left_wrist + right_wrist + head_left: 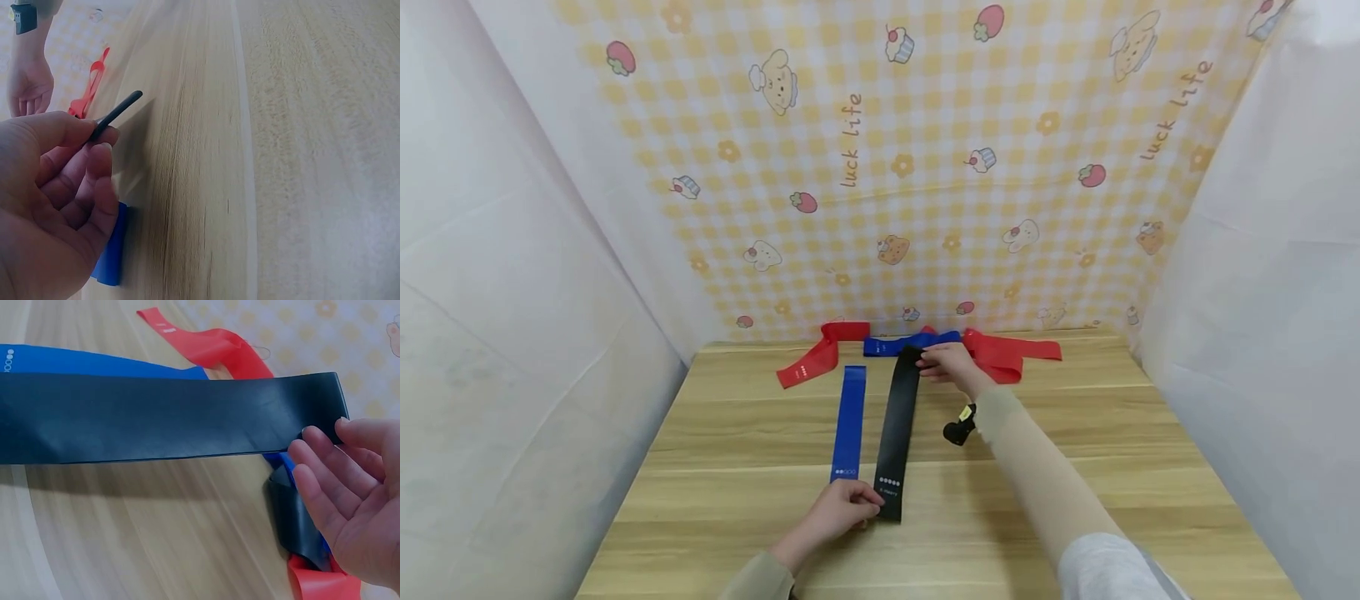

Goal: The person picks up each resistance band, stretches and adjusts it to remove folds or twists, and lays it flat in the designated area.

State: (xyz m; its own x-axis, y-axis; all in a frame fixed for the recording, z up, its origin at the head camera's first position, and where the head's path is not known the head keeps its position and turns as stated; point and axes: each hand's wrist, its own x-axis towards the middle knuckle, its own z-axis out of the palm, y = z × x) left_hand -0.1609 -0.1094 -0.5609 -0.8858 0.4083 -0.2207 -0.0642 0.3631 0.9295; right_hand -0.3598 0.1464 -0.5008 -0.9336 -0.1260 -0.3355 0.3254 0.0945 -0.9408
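A black resistance band (897, 425), printed with white dots and lettering at its near end, stretches lengthwise between both hands. My left hand (841, 510) pinches the near end between thumb and fingers; the left wrist view shows the band's edge (119, 115) poking past the fingertips. At the far end, my right hand (953, 367) grips the band's folded corner with thumb and fingers. The band casts a shadow on the table in the right wrist view. Just left of it lies a flat blue band (850, 417), its near end partly behind my left hand.
Along the back of the wooden table (737, 467) lie a twisted red band (820, 358), another blue band (887, 346) and more red banding (1022, 348). A second black band (297, 519) shows among them in the right wrist view. A patterned cloth (925, 200) hangs behind.
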